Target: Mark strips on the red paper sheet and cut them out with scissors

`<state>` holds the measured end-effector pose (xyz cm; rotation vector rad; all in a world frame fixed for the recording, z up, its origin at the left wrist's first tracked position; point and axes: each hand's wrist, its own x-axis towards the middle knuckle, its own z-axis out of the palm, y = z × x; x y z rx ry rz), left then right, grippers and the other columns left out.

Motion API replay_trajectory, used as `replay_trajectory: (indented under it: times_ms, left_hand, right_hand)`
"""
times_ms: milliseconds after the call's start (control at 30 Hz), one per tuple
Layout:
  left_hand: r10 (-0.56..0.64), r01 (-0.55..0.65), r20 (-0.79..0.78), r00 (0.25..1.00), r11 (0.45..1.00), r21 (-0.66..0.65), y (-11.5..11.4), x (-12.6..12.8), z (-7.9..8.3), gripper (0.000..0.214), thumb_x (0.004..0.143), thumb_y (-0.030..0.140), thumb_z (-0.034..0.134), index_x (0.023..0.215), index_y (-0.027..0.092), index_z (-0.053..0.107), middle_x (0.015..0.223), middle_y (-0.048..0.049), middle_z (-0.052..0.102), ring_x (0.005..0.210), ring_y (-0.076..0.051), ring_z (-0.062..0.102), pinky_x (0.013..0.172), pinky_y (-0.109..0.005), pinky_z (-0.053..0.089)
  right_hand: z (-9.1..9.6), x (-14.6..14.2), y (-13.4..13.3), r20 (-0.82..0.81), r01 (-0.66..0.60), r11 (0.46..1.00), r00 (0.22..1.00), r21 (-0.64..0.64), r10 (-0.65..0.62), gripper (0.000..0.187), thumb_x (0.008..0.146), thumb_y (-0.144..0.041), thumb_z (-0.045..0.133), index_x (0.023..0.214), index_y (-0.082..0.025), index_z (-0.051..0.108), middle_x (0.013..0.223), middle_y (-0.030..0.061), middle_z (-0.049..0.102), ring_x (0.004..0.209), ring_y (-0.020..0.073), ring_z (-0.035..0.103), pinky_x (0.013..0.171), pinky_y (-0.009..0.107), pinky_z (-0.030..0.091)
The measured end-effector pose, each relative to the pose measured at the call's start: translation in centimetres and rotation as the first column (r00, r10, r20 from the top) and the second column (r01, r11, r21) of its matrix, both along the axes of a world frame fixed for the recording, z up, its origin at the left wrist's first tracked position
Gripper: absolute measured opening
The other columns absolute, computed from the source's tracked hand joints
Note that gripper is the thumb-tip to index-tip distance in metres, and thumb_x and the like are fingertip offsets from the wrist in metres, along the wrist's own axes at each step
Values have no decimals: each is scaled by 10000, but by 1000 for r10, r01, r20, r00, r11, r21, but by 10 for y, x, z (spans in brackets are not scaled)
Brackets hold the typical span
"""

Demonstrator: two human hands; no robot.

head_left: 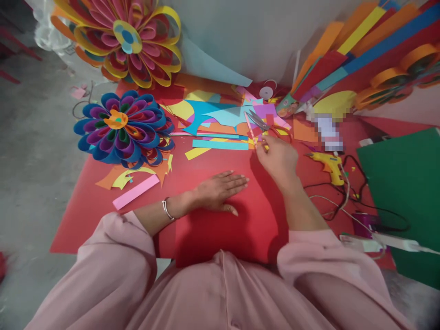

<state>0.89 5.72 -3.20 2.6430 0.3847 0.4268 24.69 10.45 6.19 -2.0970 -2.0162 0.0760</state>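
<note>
My left hand (222, 190) lies flat, fingers stretched out, on a red paper sheet (213, 238) at the table's near edge. Above the sheet's upper right, my right hand (278, 158) is closed in a pinch. A thin pink-and-white stick (250, 128) reaches up and left from its fingertips; whether it is a pencil or a narrow ruler I cannot tell. Just beyond that hand are scissors (257, 121) with orange-red handles, lying on cut paper scraps. A light blue strip (220, 145) lies ahead of my left hand, and a pink strip (135, 192) to its left.
Two quilled paper flowers, one pink and yellow (127, 36), one blue and purple (120, 123), stand at the left. On the right are a yellow glue gun (328, 166) with cables, a green board (405, 197), and a cup (288, 106) near colourful paper strips (364, 32).
</note>
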Motion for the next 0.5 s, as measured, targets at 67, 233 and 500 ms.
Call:
replay_trajectory:
  times_ms: [67, 233, 500]
  left_hand:
    - [-2, 2, -15, 1000, 1000, -4, 0, 1, 2, 877, 1052, 695, 535, 1678, 94, 407, 1719, -216, 419, 1645, -335, 357, 1382, -563, 194]
    - [-5, 5, -19, 1000, 1000, -20, -1, 2, 7, 854, 1057, 680, 540, 1652, 74, 449, 1711, -218, 425, 1639, -343, 369, 1384, -563, 189]
    - [16, -17, -13, 1000, 999, -43, -3, 5, 11, 810, 1058, 645, 564, 1632, 78, 492, 1701, -217, 452, 1634, -342, 382, 1384, -566, 192]
  right_hand:
    - [-2, -13, 29, 127, 31, 993, 992, -112, -17, 328, 969, -238, 589, 1204, -132, 791, 1134, 231, 812, 1059, 397, 766, 868, 464, 575]
    - [-15, -16, 63, 201, 51, 975, 980, -217, -6, 269, 885, -197, 671, 1094, -93, 805, 1042, 254, 803, 1029, 406, 758, 840, 444, 549]
    - [-1, 3, 38, -444, -111, 994, 891, -9, 96, 143, 805, -362, 780, 807, -227, 735, 729, 58, 750, 760, 288, 741, 720, 406, 596]
